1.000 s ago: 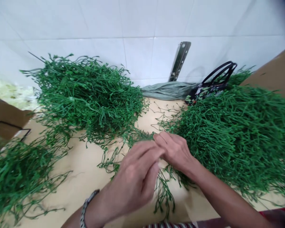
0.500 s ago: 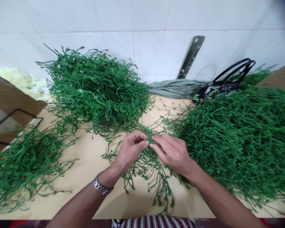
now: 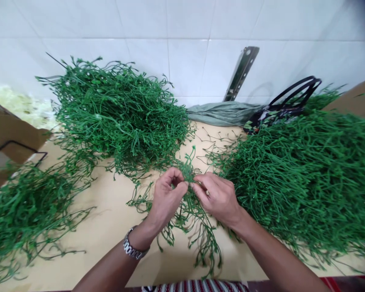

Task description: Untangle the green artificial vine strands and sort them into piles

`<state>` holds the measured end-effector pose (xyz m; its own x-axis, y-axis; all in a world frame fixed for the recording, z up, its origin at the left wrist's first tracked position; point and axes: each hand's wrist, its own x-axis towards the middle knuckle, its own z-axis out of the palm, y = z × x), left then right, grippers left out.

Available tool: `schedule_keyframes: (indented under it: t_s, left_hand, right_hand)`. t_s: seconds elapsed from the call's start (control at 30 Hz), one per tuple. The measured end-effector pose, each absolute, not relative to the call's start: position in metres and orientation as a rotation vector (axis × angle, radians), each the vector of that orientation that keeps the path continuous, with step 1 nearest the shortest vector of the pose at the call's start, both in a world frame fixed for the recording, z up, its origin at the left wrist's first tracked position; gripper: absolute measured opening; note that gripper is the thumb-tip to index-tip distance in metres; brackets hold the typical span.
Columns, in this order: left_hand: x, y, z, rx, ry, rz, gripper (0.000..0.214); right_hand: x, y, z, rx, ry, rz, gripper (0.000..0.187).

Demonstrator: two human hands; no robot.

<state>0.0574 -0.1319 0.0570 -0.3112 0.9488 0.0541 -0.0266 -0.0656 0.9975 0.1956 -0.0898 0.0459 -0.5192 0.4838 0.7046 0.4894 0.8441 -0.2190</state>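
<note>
My left hand [image 3: 168, 195], with a metal watch [image 3: 134, 244] on its wrist, pinches a small green artificial plant sprig [image 3: 187, 170] between thumb and forefinger. My right hand [image 3: 216, 196] closes on the same sprig from the other side, its fingertips almost meeting the left ones. Part of the sprig is hidden behind the fingers. Beneath both hands, loose green sprigs [image 3: 205, 239] lie spread over the tabletop [image 3: 106, 235].
A large heap of green sprigs [image 3: 118, 117] lies behind on the left, another heap [image 3: 298, 174] on the right, a smaller one [image 3: 27, 211] front left. A grey-green cloth [image 3: 222, 113], a dark handled bag [image 3: 276, 113] and a metal bracket [image 3: 241, 73] are by the tiled wall.
The view has shifted slightly. Between my fingers the sprig now stands up higher, with a stem sticking up above them. Both hands stay close together in their pinch.
</note>
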Motion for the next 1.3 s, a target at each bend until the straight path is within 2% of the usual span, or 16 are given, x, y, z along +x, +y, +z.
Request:
schedule_keyframes:
  t_s: [0.3,0.6,0.87,1.0,1.1,1.2,1.3]
  left_hand:
    - [0.054,-0.13,0.05,0.864,1.058,1.429,0.017]
    - [0.057,-0.134,0.045,0.815,1.038,1.532,0.009]
    - [0.058,-0.135,0.043,0.858,1.197,1.576,0.016]
    - [0.06,-0.136,0.044,0.923,1.275,1.543,0.015]
    - [0.061,-0.134,0.044,0.903,1.229,1.53,0.016]
    - [0.059,-0.128,0.044,0.778,1.157,1.582,0.018]
    - [0.053,-0.124,0.049,0.739,1.068,1.573,0.019]
  right_hand:
    - [0.196,-0.092,0.048,-0.681,-2.312,-0.056,0.012]
    - [0.191,-0.093,0.054,-0.705,-2.425,0.037,0.023]
    - [0.184,-0.093,0.056,-0.772,-2.507,0.058,0.022]
    - [0.181,-0.087,0.06,-0.853,-2.499,0.382,0.02]
    - [0.181,-0.086,0.063,-0.811,-2.441,0.788,0.022]
    - [0.182,-0.091,0.067,-0.586,-2.435,1.218,0.018]
    - [0.185,-0.092,0.075,-0.494,-2.396,1.282,0.017]
